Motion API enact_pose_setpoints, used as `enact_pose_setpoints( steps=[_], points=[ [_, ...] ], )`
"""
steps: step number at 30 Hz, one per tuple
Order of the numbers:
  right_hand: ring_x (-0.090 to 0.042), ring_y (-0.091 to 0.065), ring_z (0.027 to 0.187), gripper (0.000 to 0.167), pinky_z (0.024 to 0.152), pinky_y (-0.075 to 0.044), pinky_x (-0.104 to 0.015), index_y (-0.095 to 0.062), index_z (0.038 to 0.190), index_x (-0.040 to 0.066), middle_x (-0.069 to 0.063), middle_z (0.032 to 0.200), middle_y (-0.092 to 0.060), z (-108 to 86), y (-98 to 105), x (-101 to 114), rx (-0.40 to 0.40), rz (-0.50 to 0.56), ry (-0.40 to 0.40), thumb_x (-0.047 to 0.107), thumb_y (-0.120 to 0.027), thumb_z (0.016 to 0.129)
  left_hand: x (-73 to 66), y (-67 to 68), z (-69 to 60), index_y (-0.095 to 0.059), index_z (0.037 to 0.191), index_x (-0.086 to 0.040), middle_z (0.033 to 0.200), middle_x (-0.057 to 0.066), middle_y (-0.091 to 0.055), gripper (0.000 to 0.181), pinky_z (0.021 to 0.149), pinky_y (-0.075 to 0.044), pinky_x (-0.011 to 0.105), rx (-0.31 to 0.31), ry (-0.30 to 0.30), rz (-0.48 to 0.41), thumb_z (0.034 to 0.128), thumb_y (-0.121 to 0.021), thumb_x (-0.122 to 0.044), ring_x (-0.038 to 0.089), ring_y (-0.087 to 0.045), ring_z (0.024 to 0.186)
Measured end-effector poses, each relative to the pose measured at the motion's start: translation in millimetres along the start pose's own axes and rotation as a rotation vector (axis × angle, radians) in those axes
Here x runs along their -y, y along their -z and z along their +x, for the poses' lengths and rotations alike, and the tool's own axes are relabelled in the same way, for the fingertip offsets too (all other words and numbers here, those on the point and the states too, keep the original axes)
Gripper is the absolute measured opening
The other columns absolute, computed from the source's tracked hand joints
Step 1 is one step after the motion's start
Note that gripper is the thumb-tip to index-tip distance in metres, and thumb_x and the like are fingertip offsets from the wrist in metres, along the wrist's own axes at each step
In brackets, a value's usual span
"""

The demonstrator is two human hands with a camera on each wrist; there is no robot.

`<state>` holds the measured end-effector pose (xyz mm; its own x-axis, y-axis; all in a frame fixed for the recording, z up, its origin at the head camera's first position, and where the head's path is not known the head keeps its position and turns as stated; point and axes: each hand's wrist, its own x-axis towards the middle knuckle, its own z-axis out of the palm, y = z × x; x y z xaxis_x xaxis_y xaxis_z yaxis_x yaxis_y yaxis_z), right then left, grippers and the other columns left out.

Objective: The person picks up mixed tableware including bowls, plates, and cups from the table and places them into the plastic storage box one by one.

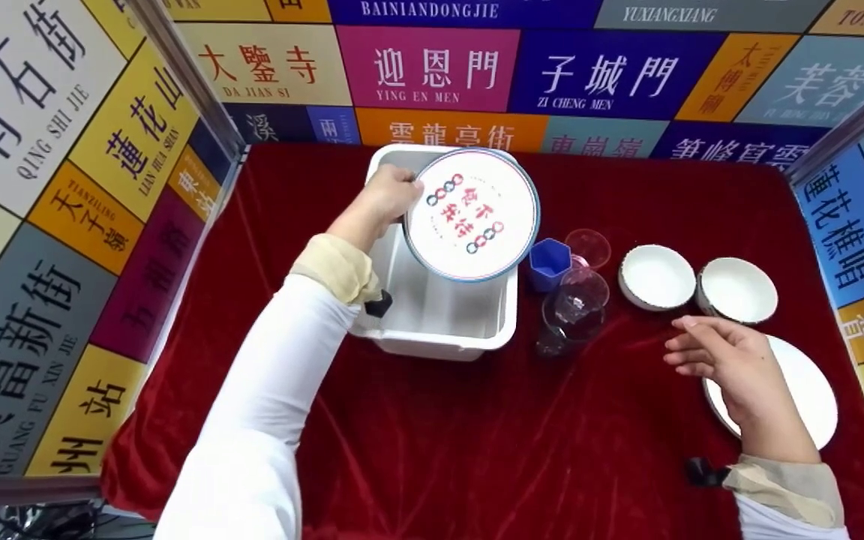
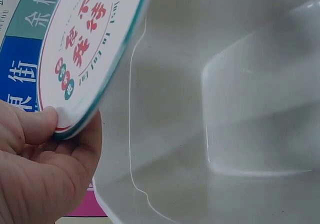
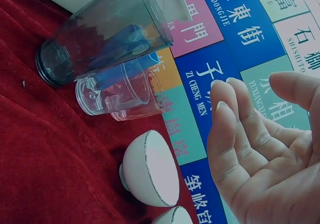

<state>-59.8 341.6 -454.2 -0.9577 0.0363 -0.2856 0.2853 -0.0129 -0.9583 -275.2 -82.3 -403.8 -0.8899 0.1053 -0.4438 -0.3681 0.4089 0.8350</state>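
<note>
My left hand (image 1: 385,196) pinches the edge of a round white plate (image 1: 473,214) with a teal rim and printed red characters. The plate is tilted above a white plastic basin (image 1: 432,346); the left wrist view shows the thumb (image 2: 42,124) on its printed face and the fingers behind. My right hand (image 1: 743,371) hovers over a plain white plate (image 1: 811,394) on the cloth, partly covering it. Its fingers are loosely bent with nothing between them, as the right wrist view shows. Two white bowls, one left (image 1: 657,277) and one right (image 1: 738,290), sit beyond that hand.
Right of the basin cluster a blue hexagonal cup (image 1: 550,264), a pinkish clear cup (image 1: 589,246), a clear cup (image 1: 586,285) and a dark transparent tumbler (image 1: 563,326). Red velvet cloth (image 1: 492,450) covers the table. Panels with Chinese place names (image 1: 432,67) wall the back and sides.
</note>
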Motion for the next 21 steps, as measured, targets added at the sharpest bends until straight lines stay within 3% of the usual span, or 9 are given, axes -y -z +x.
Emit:
enact_pose_setpoints(
  steps=[8, 15, 21],
  points=[
    [-0.014, -0.074, 0.072, 0.016, 0.062, -0.060, -0.025, -0.074, 0.100, 0.015, -0.001, 0.082, -0.075, -3.0, 3.7, -2.3, -0.008, -0.001, -0.008, 0.021, -0.059, 0.102, -5.3, -1.2, 10.6, -0.042, 0.153, -0.006, 0.135, 0.011, -0.059, 0.047, 0.098, -0.054, 0.030, -0.035, 0.025, 0.087, 0.1083, -0.042, -0.021, 0.018, -0.060, 0.108],
    [-0.014, -0.074, 0.072, 0.016, 0.062, -0.060, -0.025, -0.074, 0.100, 0.016, 0.000, 0.082, -0.075, -5.7, 9.4, -5.5, -0.019, -0.002, -0.011, 0.020, -0.059, 0.103, -6.0, -0.3, 20.4, -0.058, 0.136, -0.003, 0.122, 0.010, -0.060, 0.037, 0.099, -0.049, 0.032, -0.082, 0.008, 0.218, 0.1076, -0.042, -0.019, 0.018, -0.055, 0.106],
    [-0.014, -0.073, 0.073, 0.016, 0.063, -0.059, -0.025, -0.074, 0.101, 0.016, 0.001, 0.082, -0.074, -6.6, 12.6, -7.3, -0.017, -0.011, -0.010, 0.021, -0.058, 0.103, -6.1, 0.9, 27.8, -0.061, 0.130, -0.004, 0.116, 0.009, -0.060, 0.034, 0.095, -0.049, 0.032, -0.091, -0.004, 0.288, 0.1068, -0.042, -0.019, 0.019, -0.055, 0.101]
  ],
)
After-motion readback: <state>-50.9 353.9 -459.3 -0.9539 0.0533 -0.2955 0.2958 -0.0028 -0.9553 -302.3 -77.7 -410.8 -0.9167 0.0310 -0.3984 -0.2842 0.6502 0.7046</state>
